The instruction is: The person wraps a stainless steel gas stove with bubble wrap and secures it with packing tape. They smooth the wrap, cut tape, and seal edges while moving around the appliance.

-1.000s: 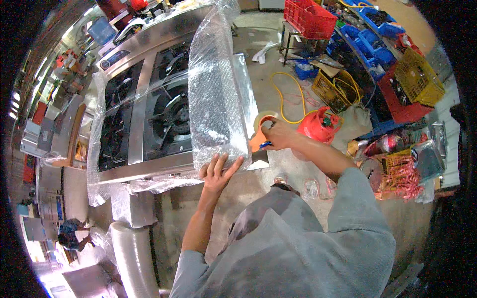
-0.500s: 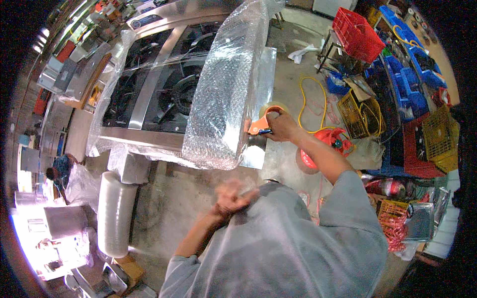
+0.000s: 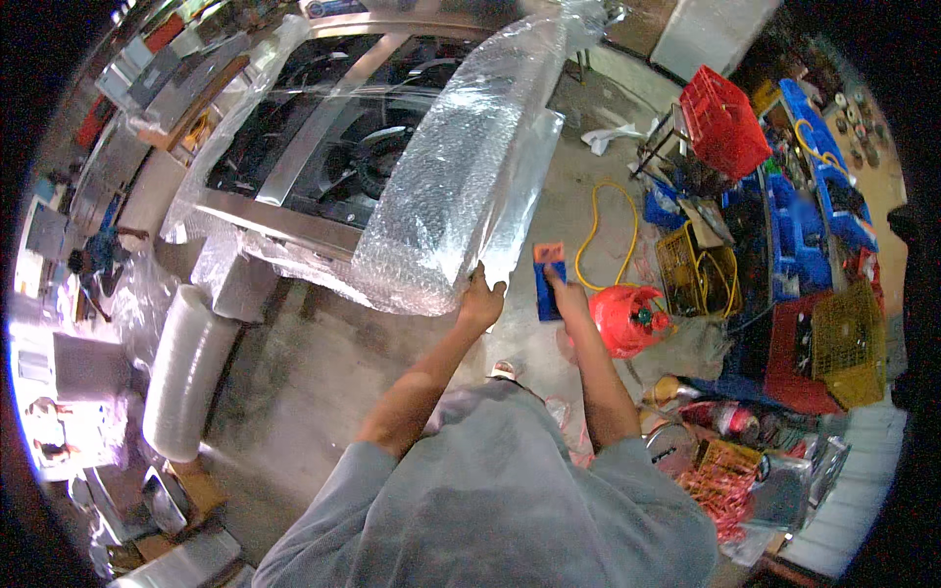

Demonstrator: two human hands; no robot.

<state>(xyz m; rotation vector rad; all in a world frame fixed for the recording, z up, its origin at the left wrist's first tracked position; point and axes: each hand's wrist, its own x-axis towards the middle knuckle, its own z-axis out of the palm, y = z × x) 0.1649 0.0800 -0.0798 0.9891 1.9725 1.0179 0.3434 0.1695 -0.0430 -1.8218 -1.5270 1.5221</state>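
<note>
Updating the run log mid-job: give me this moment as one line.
left hand: grips bubble wrap edge | right hand: holds tape dispenser beside wrap | stove: partly wrapped

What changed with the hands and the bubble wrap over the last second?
The left hand left the clear bubble wrap sheet, dropped toward the body, then rose again to grip its lower edge. The right hand stayed closed on the blue and orange tape dispenser beside the wrap. The steel gas stove stayed covered.
</note>
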